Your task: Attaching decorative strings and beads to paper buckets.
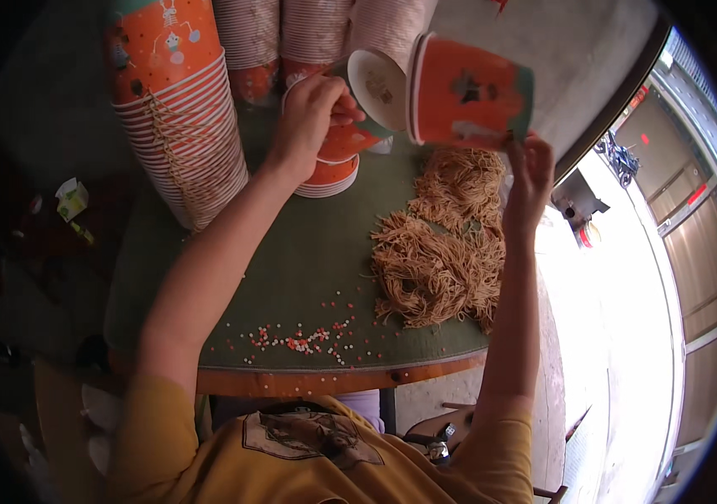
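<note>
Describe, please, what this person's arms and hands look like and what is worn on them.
Both forearms are bare from the upper arm down. A mustard-yellow short-sleeved shirt with a dark printed patch on its front covers the shoulders; its sleeves end above the elbows. The left hand and right hand wear no gloves; no watch, ring or bracelet shows.

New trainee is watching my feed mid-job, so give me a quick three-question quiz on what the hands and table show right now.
1. True or false: the right hand holds an orange paper cup tipped on its side.
2. What does the left hand rest on? A) the short stack of cups B) the pile of tan strings C) the scattered beads
3. Fill in: the tall cup stack stands to the person's ____ of the left hand.

Key: 1 true; 2 A; 3 left.
</note>
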A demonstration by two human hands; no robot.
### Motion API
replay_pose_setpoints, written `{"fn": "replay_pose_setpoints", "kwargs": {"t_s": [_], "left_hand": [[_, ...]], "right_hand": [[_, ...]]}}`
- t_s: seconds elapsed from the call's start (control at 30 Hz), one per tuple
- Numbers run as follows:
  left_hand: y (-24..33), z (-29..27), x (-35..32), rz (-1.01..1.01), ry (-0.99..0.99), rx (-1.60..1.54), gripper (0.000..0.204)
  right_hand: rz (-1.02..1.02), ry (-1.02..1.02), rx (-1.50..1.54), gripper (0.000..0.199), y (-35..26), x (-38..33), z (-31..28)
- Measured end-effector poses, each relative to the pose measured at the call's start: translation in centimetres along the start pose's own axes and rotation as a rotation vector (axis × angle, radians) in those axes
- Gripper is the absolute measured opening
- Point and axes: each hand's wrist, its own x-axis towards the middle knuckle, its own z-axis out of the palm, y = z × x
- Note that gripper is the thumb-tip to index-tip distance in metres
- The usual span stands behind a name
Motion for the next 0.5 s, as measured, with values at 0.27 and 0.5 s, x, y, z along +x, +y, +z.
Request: {"fn": "replay_pose_setpoints", "kwargs": {"t_s": [0.27,0.5], "left_hand": [[-2.5,2.0,-1.2,-0.094,-0.238,0.004,0.022],[-5.5,6.3,-1.9,0.109,-0.358,0.231,0.027]], "right_hand": [[0.085,-0.031,0.052,0.011,1.0,-4.7,1.0],[0.191,0.197,-0.004,0.010,2.3,-7.9,-2.9]]}}
